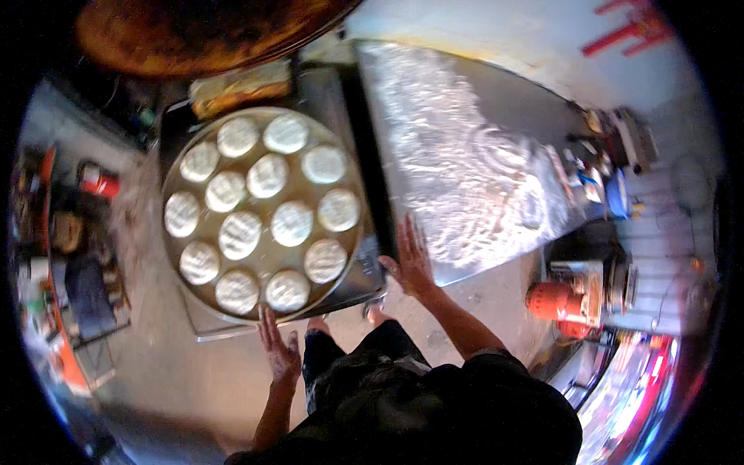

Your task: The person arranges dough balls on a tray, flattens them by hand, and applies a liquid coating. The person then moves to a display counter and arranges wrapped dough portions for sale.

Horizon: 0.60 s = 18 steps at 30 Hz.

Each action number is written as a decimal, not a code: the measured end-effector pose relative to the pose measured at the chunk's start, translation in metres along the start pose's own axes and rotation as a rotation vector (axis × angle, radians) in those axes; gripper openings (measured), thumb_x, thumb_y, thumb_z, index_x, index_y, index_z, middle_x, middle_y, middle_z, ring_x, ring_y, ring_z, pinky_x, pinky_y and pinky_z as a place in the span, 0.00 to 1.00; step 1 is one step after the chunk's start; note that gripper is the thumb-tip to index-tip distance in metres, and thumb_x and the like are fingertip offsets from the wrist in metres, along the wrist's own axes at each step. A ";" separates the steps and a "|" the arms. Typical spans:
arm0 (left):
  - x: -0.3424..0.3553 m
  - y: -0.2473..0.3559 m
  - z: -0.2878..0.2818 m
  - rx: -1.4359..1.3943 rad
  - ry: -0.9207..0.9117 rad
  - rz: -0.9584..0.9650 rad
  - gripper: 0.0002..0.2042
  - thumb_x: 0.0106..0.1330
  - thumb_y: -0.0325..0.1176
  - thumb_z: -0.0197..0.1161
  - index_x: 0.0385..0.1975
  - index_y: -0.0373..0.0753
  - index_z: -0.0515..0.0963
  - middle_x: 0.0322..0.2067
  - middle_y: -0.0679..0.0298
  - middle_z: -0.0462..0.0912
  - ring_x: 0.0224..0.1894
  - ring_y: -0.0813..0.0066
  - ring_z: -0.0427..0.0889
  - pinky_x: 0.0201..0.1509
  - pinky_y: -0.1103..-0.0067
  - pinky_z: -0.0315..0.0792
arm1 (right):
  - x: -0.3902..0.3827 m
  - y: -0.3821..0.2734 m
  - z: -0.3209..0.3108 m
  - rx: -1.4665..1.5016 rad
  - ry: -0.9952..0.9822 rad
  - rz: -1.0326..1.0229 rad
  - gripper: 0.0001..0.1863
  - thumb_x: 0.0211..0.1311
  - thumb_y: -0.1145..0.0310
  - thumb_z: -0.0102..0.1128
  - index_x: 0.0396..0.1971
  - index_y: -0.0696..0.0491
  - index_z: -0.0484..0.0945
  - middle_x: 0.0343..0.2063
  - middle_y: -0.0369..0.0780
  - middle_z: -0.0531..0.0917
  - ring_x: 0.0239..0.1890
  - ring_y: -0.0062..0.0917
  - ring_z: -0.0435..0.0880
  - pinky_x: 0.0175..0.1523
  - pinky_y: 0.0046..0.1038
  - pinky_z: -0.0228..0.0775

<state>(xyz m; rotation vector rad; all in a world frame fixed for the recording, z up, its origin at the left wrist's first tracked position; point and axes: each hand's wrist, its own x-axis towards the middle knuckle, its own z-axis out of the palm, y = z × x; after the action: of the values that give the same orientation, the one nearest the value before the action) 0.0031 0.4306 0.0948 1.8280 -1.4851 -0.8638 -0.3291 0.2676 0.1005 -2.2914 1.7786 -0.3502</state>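
A large round pan (257,174) holds several flat round dough cakes (240,235), pale and dusted with flour, lying apart from one another. My left hand (280,350) is at the pan's near rim with its fingers stretched out; whether the fingertips touch the rim I cannot tell. To the right of the pan, my right hand (411,260) is open with fingers apart, close to the near left corner of a flour-covered worktable (527,99). Neither hand holds anything. Loose flour (449,147) is spread thickly over much of that table.
A big brown round lid (209,35) hangs above the pan's far side. Behind the pan lies a worn block-shaped thing (240,89). A blue container (618,194) stands at the table's right end. Red gas cylinders (554,301) stand on the floor at right; shelves (50,232) line the left.
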 end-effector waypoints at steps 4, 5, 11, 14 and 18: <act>0.026 0.062 0.035 -0.017 -0.030 0.273 0.34 0.78 0.52 0.44 0.75 0.37 0.49 0.75 0.44 0.49 0.76 0.44 0.50 0.75 0.57 0.52 | -0.027 0.023 -0.029 0.430 0.160 0.176 0.44 0.68 0.53 0.60 0.76 0.51 0.47 0.76 0.52 0.45 0.76 0.48 0.53 0.73 0.42 0.58; 0.034 0.087 0.048 -0.051 -0.050 0.313 0.36 0.77 0.57 0.41 0.75 0.37 0.49 0.74 0.44 0.49 0.76 0.44 0.51 0.75 0.57 0.52 | -0.030 0.026 -0.035 0.513 0.203 0.166 0.43 0.69 0.56 0.60 0.76 0.52 0.47 0.76 0.51 0.45 0.76 0.48 0.53 0.74 0.39 0.54; 0.055 0.235 0.200 -0.052 -0.264 0.624 0.37 0.76 0.58 0.44 0.75 0.37 0.51 0.75 0.44 0.48 0.76 0.44 0.49 0.76 0.53 0.45 | -0.067 0.053 -0.064 1.708 -0.021 0.640 0.39 0.76 0.41 0.43 0.74 0.54 0.54 0.72 0.42 0.63 0.74 0.33 0.58 0.76 0.35 0.47; 0.073 0.253 0.282 0.420 -0.388 0.509 0.34 0.76 0.54 0.48 0.74 0.40 0.53 0.75 0.44 0.48 0.76 0.43 0.49 0.76 0.51 0.41 | -0.114 0.113 -0.114 1.914 0.031 0.527 0.41 0.74 0.36 0.39 0.74 0.53 0.56 0.70 0.42 0.65 0.73 0.34 0.60 0.75 0.40 0.48; 0.049 0.283 0.363 0.300 -0.348 0.689 0.31 0.74 0.44 0.56 0.73 0.41 0.57 0.74 0.43 0.50 0.75 0.42 0.50 0.75 0.49 0.44 | -0.245 0.261 -0.162 1.837 0.362 0.491 0.32 0.76 0.45 0.45 0.69 0.52 0.65 0.62 0.49 0.75 0.61 0.40 0.77 0.67 0.42 0.66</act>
<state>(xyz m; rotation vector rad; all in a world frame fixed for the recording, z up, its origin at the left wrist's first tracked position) -0.4443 0.3104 0.1007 1.2189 -2.3700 -0.6457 -0.6789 0.4376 0.1584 -0.4901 0.9949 -1.4761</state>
